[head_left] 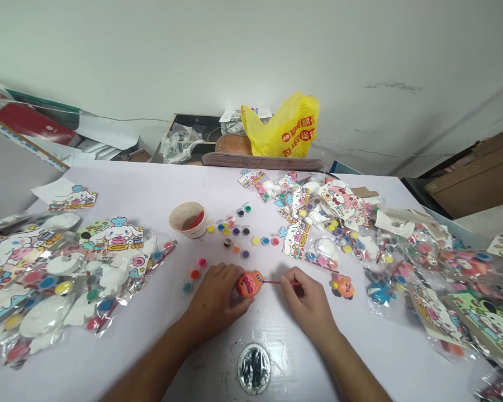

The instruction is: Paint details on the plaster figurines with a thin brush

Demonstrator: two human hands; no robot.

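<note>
My left hand (218, 301) is closed around a small orange painted figurine (248, 283), holding it on the white table (151, 190). My right hand (308, 301) pinches a thin red paintbrush (276, 282) whose tip touches the figurine's right side. A second painted orange figurine (342, 286) lies just right of my right hand. Small open paint pots (235, 231) in many colours are scattered beyond my hands. A paper cup (188, 219) with a red brush in it stands behind them to the left.
Clear bags of white figurines and sticker cards are piled at the left (58, 279) and right (402, 257) of the table. A yellow plastic bag (285, 131) sits behind the far edge. A round metal grommet (254, 368) is set in the table near me.
</note>
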